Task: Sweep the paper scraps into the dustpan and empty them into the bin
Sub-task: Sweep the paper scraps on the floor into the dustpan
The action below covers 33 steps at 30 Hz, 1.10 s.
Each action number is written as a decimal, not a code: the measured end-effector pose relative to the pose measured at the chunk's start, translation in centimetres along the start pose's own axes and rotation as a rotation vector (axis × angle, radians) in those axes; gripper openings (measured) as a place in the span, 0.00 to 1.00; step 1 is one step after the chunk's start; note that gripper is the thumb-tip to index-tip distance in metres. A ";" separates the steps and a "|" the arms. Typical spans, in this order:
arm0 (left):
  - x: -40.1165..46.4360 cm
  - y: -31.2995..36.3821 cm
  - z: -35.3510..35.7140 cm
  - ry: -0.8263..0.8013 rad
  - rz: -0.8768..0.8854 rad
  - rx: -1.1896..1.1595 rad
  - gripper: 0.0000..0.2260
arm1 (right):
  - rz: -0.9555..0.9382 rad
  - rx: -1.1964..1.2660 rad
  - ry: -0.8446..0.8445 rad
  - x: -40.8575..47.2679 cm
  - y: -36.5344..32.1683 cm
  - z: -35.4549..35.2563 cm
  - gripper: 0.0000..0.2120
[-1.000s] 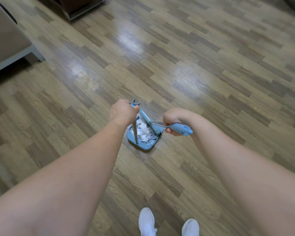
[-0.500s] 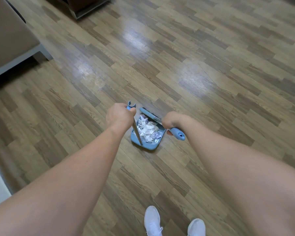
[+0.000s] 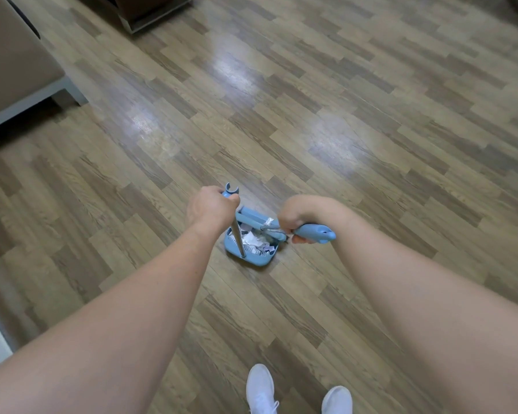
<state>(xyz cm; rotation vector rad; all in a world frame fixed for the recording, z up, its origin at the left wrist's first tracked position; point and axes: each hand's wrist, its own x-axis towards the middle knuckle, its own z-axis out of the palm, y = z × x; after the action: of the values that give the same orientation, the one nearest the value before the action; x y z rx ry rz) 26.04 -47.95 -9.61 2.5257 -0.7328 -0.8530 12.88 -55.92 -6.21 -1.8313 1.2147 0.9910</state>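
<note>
The brown wood-pattern plank floor (image 3: pixel 356 121) spreads under me, with glossy patches of light toward its far side. At the floor's far left edge sits a tan upholstered piece of furniture on a pale frame (image 3: pixel 15 73), and a dark wooden unit (image 3: pixel 150 10) stands at the far edge. My two bare forearms reach down toward the middle of the floor. There the blue plastic long-handled dustpan (image 3: pixel 251 252) rests on the planks, its tray holding the white crumpled paper scraps (image 3: pixel 253 240). The blue broom head (image 3: pixel 251 220) lies across the far side of the tray, touching the scraps. My left hand (image 3: pixel 211 209) is clenched around the top of the dustpan's thin metal pole (image 3: pixel 239 240), whose blue clip end pokes out above my knuckles. My right hand (image 3: pixel 301 218) has its fingers curled tight around the broom's blue handle grip (image 3: pixel 316 234), which sticks out toward the right. At the floor's near edge, my two white sneakers (image 3: pixel 260 389) point forward. I cannot see a bin.
</note>
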 end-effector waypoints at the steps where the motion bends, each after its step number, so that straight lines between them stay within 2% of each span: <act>1: -0.1 -0.1 -0.1 -0.012 0.000 -0.003 0.08 | 0.003 0.010 0.004 -0.3 0.1 -0.3 0.15; 6: -0.5 -0.6 -0.7 -0.018 -0.005 -0.019 0.08 | -0.053 0.088 0.103 -1.0 1.3 -1.1 0.14; 9: -0.5 -0.8 -1.2 0.003 -0.006 -0.007 0.08 | -0.007 0.148 0.145 0.0 1.5 -1.1 0.06; 13: -0.6 -1.2 -1.8 0.016 -0.004 0.023 0.13 | -0.017 0.266 0.185 2.1 1.9 0.1 0.08; 15: -0.7 -1.6 -1.8 0.018 -0.015 0.027 0.13 | 0.050 0.308 0.162 3.0 2.0 1.1 0.05; 17: -0.8 -1.9 -1.8 0.024 -0.018 0.038 0.14 | 0.073 0.338 0.130 3.5 1.8 2.4 0.07; 24: -0.6 -1.9 -2.1 0.028 -0.008 0.047 0.13 | -0.038 0.209 0.029 1.2 -0.6 4.4 0.15; 28: -1.0 -1.5 -1.1 -0.145 -0.035 -0.065 0.07 | -0.083 0.097 -0.044 0.7 -2.8 5.7 0.15; 30: -1.3 -1.0 -0.3 -0.233 -0.029 -0.115 0.04 | -0.035 0.215 -0.078 0.7 -3.8 6.3 0.14; 33: -1.3 -0.1 0.0 -0.246 -0.012 -0.143 0.07 | 0.006 0.496 -0.109 0.9 -4.6 6.0 0.12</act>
<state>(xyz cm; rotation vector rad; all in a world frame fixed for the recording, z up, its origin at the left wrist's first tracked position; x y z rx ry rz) 25.26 -47.12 -9.07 2.3264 -0.7037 -1.1915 16.19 -49.65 -9.03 -1.3693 1.2633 0.7008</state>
